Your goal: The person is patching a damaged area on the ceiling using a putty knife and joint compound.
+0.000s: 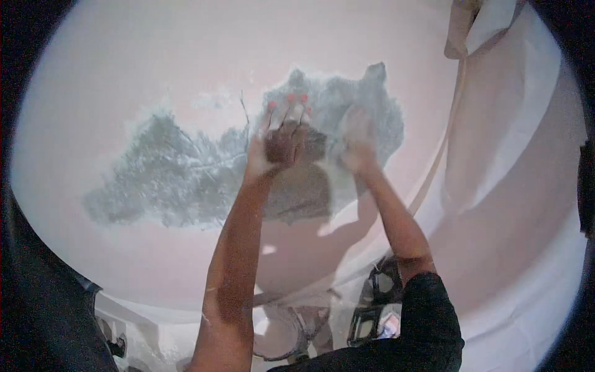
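Observation:
A broad grey patch [155, 173] with ragged, whitish edges spreads across a large pale pink surface [149, 260]. My left hand [285, 139] lies against the patch with its fingers stretched upward; they are dusted white and the nails are red. Just right of it is my right hand [358, 136], blurred and whitened, flat against the grey with its fingers pointing up. I see no tool in either hand. A dark area falls over the back of my left hand and the patch beside it; below it lies a shadow.
A thin dark crack-like line [244, 108] runs above the patch. Pale sheeting [489, 161] hangs in folds on the right. Below the surface are a round bucket-like container [279, 338] and a dark object [383, 282] near my right elbow.

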`<state>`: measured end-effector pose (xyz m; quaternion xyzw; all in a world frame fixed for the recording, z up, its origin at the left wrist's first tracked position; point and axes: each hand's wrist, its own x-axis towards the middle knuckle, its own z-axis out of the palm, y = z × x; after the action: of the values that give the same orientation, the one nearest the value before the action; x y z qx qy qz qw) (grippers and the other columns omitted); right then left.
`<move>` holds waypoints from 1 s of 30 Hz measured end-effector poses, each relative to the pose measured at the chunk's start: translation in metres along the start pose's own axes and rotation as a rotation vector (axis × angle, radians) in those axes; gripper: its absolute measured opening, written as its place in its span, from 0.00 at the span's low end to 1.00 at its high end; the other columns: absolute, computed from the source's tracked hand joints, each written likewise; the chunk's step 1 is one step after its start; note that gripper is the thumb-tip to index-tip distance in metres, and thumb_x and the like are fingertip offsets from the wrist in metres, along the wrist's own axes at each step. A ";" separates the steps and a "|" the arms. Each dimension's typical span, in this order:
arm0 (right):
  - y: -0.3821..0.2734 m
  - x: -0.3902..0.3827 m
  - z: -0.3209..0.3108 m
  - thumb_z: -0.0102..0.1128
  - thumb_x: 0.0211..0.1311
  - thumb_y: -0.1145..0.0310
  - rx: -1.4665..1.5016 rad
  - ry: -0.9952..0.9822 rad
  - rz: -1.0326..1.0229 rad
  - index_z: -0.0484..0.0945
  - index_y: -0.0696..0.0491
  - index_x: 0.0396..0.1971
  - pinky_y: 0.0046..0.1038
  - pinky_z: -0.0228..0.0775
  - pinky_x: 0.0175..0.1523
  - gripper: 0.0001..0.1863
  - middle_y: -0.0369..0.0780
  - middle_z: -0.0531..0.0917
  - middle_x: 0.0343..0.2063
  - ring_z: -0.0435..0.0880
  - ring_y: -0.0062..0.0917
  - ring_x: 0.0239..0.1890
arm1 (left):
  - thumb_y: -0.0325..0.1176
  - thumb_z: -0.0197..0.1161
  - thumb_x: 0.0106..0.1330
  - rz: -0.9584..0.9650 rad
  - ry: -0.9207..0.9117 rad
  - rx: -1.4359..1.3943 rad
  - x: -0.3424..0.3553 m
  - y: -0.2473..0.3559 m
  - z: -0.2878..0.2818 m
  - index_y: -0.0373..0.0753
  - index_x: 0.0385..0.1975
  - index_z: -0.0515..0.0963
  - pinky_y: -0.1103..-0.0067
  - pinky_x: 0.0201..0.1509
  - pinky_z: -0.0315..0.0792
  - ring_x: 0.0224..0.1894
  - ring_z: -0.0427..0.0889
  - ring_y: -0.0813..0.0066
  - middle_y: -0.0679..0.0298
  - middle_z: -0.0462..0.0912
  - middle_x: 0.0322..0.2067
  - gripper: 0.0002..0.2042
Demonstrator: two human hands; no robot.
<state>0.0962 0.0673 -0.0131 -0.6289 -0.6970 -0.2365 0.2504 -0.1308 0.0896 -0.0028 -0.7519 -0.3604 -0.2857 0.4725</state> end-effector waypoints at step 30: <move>-0.019 0.033 -0.029 0.51 0.58 0.44 0.530 0.684 -0.160 0.54 0.57 0.66 0.47 0.29 0.72 0.42 0.46 0.56 0.68 0.49 0.37 0.71 | 0.28 0.57 0.53 -0.063 0.315 -0.503 -0.004 -0.005 -0.016 0.37 0.47 0.75 0.59 0.69 0.53 0.67 0.60 0.55 0.53 0.63 0.64 0.18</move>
<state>0.0759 0.0715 0.0302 -0.3725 -0.6572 -0.2628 0.6002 -0.1385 0.0754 0.0032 -0.7801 -0.2237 -0.4938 0.3123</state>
